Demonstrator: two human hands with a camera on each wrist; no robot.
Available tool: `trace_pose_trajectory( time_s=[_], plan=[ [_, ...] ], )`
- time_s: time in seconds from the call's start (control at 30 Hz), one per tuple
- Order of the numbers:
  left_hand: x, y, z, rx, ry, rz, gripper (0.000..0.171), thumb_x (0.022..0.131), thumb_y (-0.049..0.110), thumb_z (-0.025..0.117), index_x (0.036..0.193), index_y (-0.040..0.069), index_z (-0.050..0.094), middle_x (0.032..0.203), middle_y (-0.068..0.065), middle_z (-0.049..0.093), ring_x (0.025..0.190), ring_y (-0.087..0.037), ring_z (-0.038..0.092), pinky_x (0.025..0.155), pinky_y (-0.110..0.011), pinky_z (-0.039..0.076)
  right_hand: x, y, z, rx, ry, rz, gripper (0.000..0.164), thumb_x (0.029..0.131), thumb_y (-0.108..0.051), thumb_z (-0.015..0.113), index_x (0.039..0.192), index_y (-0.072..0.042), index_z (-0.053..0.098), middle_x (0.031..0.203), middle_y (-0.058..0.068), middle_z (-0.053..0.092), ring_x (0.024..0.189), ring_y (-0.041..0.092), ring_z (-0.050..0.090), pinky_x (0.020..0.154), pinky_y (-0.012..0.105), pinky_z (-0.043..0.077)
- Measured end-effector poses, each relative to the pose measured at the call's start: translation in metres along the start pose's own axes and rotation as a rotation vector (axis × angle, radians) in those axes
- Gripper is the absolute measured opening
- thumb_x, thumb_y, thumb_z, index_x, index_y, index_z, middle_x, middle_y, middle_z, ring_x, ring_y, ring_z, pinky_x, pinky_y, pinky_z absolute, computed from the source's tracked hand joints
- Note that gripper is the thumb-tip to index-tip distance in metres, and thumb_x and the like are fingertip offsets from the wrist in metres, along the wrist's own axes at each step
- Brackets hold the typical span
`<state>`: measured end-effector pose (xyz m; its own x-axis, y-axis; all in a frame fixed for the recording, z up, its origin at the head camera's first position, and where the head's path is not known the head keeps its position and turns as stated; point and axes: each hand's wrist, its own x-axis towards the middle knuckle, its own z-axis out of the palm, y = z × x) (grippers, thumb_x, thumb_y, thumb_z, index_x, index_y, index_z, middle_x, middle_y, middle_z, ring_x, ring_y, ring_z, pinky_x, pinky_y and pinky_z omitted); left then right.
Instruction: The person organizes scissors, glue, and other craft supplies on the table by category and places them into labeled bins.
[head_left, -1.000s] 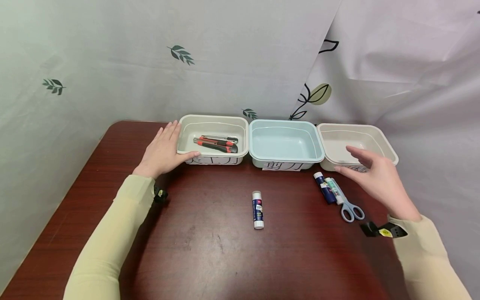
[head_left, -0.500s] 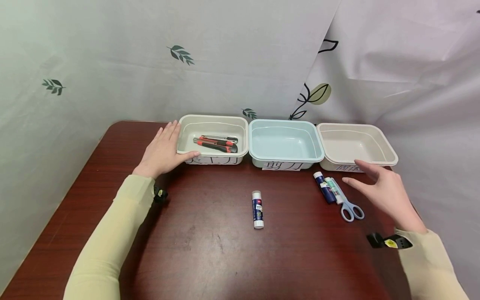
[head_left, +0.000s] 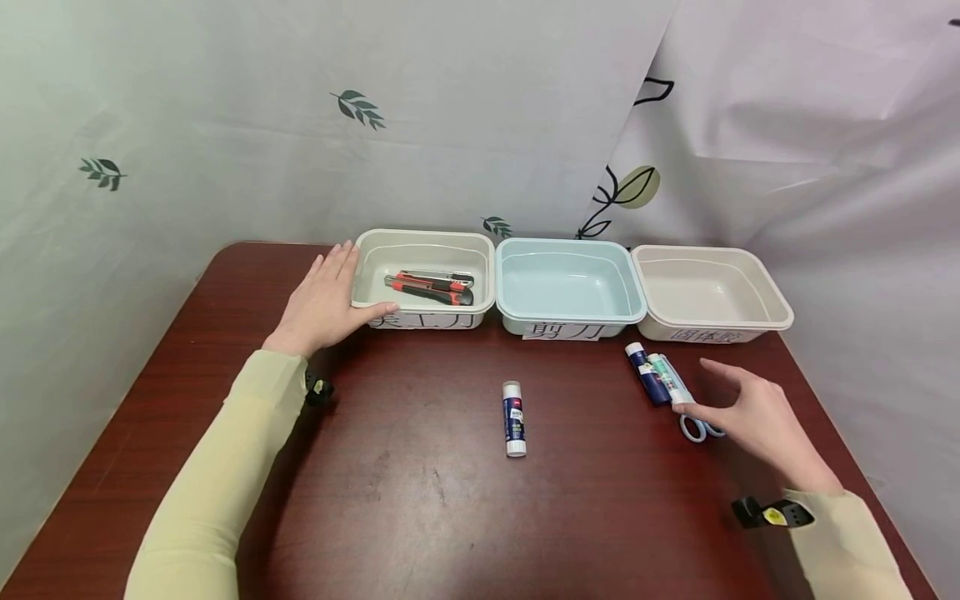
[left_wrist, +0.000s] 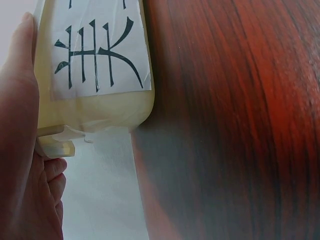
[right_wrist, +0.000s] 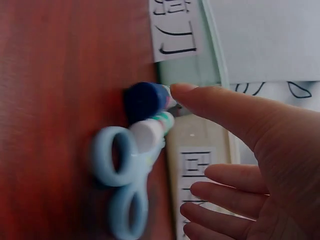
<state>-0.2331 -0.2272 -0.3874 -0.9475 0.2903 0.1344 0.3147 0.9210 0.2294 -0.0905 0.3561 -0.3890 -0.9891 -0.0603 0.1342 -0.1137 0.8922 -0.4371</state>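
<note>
My left hand (head_left: 318,304) rests against the left end of a cream plastic box (head_left: 483,250), fingers straight along its side, thumb at the front rim. Inside lie several utility knives (head_left: 431,292), red and black. My right hand (head_left: 761,421) hovers with thumb and fingers spread beside light-blue scissors (head_left: 692,429), overlapping part of their handles in the head view. Close against the scissors lie a white-and-green glue stick (right_wrist: 148,134) and a dark-blue glue stick (right_wrist: 145,100). Another blue-and-white glue stick (head_left: 514,421) lies alone at mid-table.
A light-blue box (head_left: 570,287) stands in the middle of the row, and a beige box (head_left: 708,292) on the right. Paper labels with characters are on the fronts. The dark red wooden table (head_left: 375,500) meets a pale leaf-printed cloth (head_left: 450,125) behind the boxes.
My right hand has come down and back from over the beige box to beside the scissors and the glue sticks. The left hand has stayed at its box.
</note>
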Motion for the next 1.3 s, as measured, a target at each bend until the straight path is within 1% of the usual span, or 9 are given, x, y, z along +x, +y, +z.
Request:
trace_pose_trajectory(
  time_s=[0.1,0.23,0.57,0.7,0.77,0.87,1.0,1.1,1.3],
  plan=[
    [0.000,-0.001,0.000,0.000,0.003,0.000,0.119,0.087,0.079,0.054,0.159,-0.007,0.014,0.166,-0.025,0.014,0.154,-0.036,0.010,0.124,-0.049,0.006,-0.004,0.002,0.005,-0.004,-0.011,0.002,0.088,0.071,-0.048,0.092,0.133,0.006,0.062,0.127,0.029,0.063,0.119,0.048,0.056,0.089,0.063,0.046],
    [0.000,-0.001,0.000,0.000,-0.001,-0.002,0.119,0.088,0.079,0.054,0.160,-0.007,0.014,0.166,-0.025,0.014,0.154,-0.036,0.010,0.124,-0.050,0.006,-0.008,0.006,0.008,-0.024,-0.015,0.004,0.088,0.069,-0.049,0.093,0.131,0.007,0.063,0.126,0.029,0.063,0.119,0.048,0.055,0.091,0.064,0.045],
    [0.001,-0.002,-0.001,-0.002,0.006,0.004,0.118,0.088,0.077,0.055,0.159,-0.007,0.014,0.165,-0.026,0.015,0.153,-0.036,0.010,0.124,-0.047,0.004,-0.012,0.007,0.009,-0.051,-0.045,0.025,0.087,0.069,-0.050,0.092,0.126,0.009,0.064,0.122,0.030,0.064,0.115,0.048,0.055,0.088,0.064,0.045],
    [0.001,-0.002,-0.001,-0.001,0.007,0.006,0.118,0.088,0.077,0.055,0.159,-0.007,0.014,0.165,-0.026,0.015,0.153,-0.036,0.010,0.124,-0.048,0.005,-0.012,0.008,0.009,-0.070,-0.079,0.054,0.087,0.068,-0.053,0.092,0.124,0.008,0.065,0.119,0.029,0.064,0.110,0.047,0.056,0.085,0.064,0.046],
    [0.001,-0.002,0.000,0.000,0.008,0.006,0.118,0.088,0.078,0.055,0.159,-0.007,0.014,0.165,-0.026,0.015,0.153,-0.036,0.010,0.124,-0.048,0.005,-0.013,0.008,0.009,-0.079,-0.096,0.066,0.087,0.068,-0.054,0.092,0.123,0.008,0.066,0.116,0.028,0.065,0.106,0.045,0.058,0.082,0.062,0.047],
    [0.001,-0.002,0.000,-0.002,0.007,0.005,0.118,0.088,0.078,0.055,0.160,-0.007,0.014,0.165,-0.026,0.015,0.153,-0.036,0.010,0.124,-0.048,0.006,-0.014,0.010,0.009,-0.088,-0.110,0.073,0.085,0.067,-0.052,0.093,0.121,0.007,0.067,0.106,0.023,0.067,0.092,0.037,0.061,0.073,0.052,0.048],
    [0.001,-0.002,0.000,-0.005,0.004,0.002,0.119,0.088,0.079,0.055,0.160,-0.007,0.014,0.165,-0.025,0.015,0.153,-0.036,0.010,0.124,-0.049,0.006,-0.015,0.011,0.009,-0.089,-0.114,0.079,0.079,0.067,-0.048,0.094,0.119,0.006,0.068,0.096,0.016,0.066,0.079,0.027,0.059,0.063,0.039,0.044],
    [0.001,-0.002,0.000,-0.005,0.002,0.002,0.119,0.088,0.079,0.054,0.160,-0.007,0.014,0.165,-0.025,0.014,0.154,-0.036,0.010,0.124,-0.049,0.005,-0.015,0.011,0.009,-0.087,-0.122,0.091,0.076,0.068,-0.046,0.094,0.118,0.006,0.069,0.095,0.016,0.067,0.079,0.026,0.059,0.062,0.037,0.044],
    [0.001,-0.001,0.001,-0.005,0.000,0.005,0.119,0.088,0.078,0.055,0.160,-0.007,0.014,0.165,-0.025,0.014,0.154,-0.036,0.010,0.124,-0.049,0.005,-0.015,0.012,0.010,-0.088,-0.122,0.105,0.071,0.069,-0.044,0.093,0.115,0.006,0.071,0.095,0.017,0.066,0.080,0.026,0.059,0.062,0.037,0.043]
  ],
)
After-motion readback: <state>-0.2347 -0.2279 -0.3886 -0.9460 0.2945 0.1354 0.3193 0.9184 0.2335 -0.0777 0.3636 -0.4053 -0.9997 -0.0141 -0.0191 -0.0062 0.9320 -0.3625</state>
